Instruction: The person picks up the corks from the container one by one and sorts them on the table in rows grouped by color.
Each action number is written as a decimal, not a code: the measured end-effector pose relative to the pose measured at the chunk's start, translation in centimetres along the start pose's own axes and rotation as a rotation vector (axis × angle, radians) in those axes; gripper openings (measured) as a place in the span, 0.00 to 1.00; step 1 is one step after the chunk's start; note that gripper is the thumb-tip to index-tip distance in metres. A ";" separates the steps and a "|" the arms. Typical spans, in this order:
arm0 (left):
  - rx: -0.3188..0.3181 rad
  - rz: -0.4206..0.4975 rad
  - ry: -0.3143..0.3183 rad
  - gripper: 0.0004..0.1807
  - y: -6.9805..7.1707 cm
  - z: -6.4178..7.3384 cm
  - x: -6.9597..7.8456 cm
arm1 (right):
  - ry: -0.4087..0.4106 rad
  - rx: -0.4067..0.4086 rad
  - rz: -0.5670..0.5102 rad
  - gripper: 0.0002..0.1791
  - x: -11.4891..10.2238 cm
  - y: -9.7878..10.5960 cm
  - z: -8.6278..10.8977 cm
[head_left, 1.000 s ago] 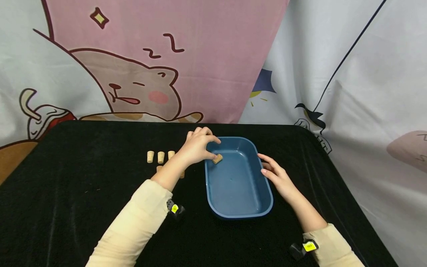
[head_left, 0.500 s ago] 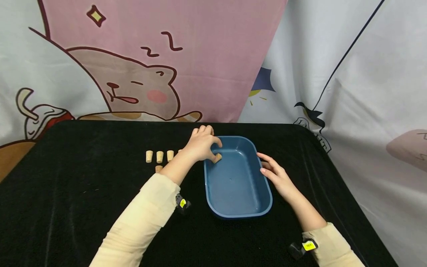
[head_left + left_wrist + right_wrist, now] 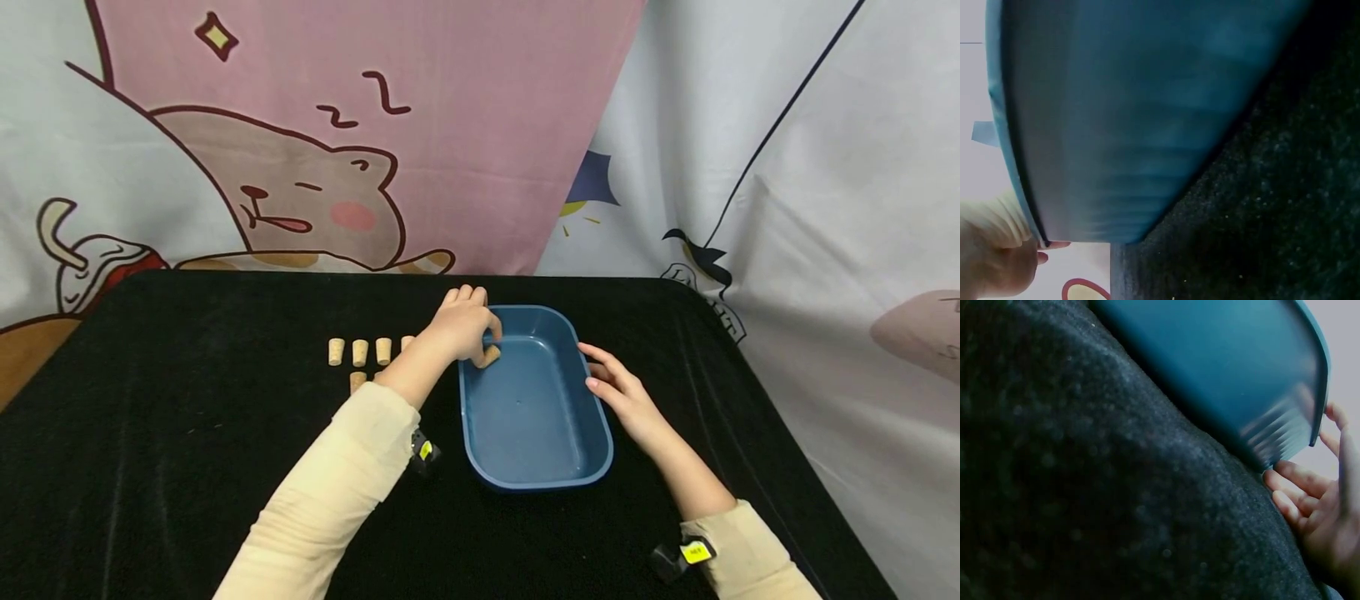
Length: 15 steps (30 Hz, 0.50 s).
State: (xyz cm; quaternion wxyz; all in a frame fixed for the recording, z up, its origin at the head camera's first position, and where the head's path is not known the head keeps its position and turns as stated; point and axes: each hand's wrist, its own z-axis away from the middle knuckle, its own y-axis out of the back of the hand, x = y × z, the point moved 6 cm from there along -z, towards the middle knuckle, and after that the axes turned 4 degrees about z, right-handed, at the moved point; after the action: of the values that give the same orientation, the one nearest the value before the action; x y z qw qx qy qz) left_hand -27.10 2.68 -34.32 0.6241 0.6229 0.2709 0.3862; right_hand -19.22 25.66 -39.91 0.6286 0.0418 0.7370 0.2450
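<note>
In the head view my left hand [image 3: 465, 327] reaches over the left wall of a blue plastic tub [image 3: 534, 433], with the index finger bent down inside. Against the thumb tip, inside the tub, lies a tilted tan cork stopper [image 3: 492, 356]. A gap shows between thumb and index finger. The left wrist view has the hand [image 3: 997, 265] at the rim, its fingertips hidden behind the tub wall [image 3: 1122, 125]. My right hand [image 3: 624, 402] rests with extended fingers along the tub's right side. In the right wrist view, fingers [image 3: 1294, 487] touch the outer corner.
Several more corks stand in rows left of the tub, among them one cork [image 3: 336, 352] at the far left; my left forearm overlaps part of them. Black cloth [image 3: 187, 483] covers the table. A printed curtain [image 3: 480, 133] hangs behind it.
My left hand has shifted slightly right and deeper into the tub, its index finger bending down nearer the cork. The cork stays almost in place; the right hand and tub hold still.
</note>
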 end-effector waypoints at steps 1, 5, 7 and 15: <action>-0.005 0.006 0.002 0.14 -0.1 0.0 0.0 | 0.000 -0.001 -0.001 0.28 0.0 0.0 0.0; -0.018 0.038 0.011 0.14 -0.4 -0.1 0.1 | 0.007 -0.002 -0.001 0.28 0.1 0.0 0.0; -0.016 0.053 0.011 0.13 -0.4 -0.1 0.1 | 0.012 0.000 0.002 0.28 0.0 0.0 -0.1; 0.022 0.108 -0.014 0.12 -0.4 0.0 0.2 | 0.025 0.001 0.005 0.28 0.0 0.0 0.0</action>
State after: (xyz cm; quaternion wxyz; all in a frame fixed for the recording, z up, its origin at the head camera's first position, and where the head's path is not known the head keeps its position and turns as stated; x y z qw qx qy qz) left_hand -26.93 2.86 -34.68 0.5974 0.6462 0.2367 0.4119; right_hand -19.21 25.68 -39.94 0.6187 0.0409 0.7449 0.2464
